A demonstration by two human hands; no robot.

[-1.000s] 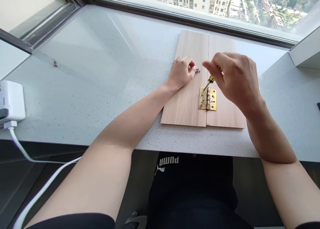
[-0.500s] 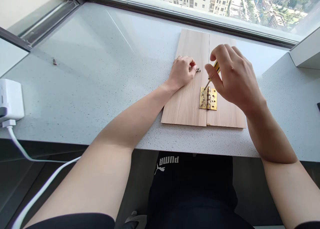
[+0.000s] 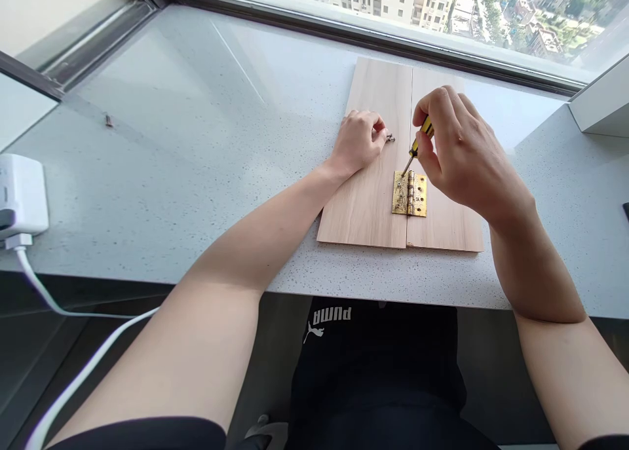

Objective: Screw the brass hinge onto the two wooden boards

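Note:
Two light wooden boards lie side by side on a pale speckled sill. A brass hinge spans their seam near the front. My right hand is closed round a small yellow-handled screwdriver, whose tip rests on the hinge's upper left corner. My left hand lies curled on the left board, fingers bent, beside a few small screws at its fingertips. Whether it pinches one I cannot make out.
A loose screw lies far left on the sill. A white charger with a cable sits at the left edge. The window frame runs along the back; a white ledge stands at the right.
My right hand has turned on the screwdriver, its fingers rolling upward and the handle standing more upright. The left hand and the boards have stayed put.

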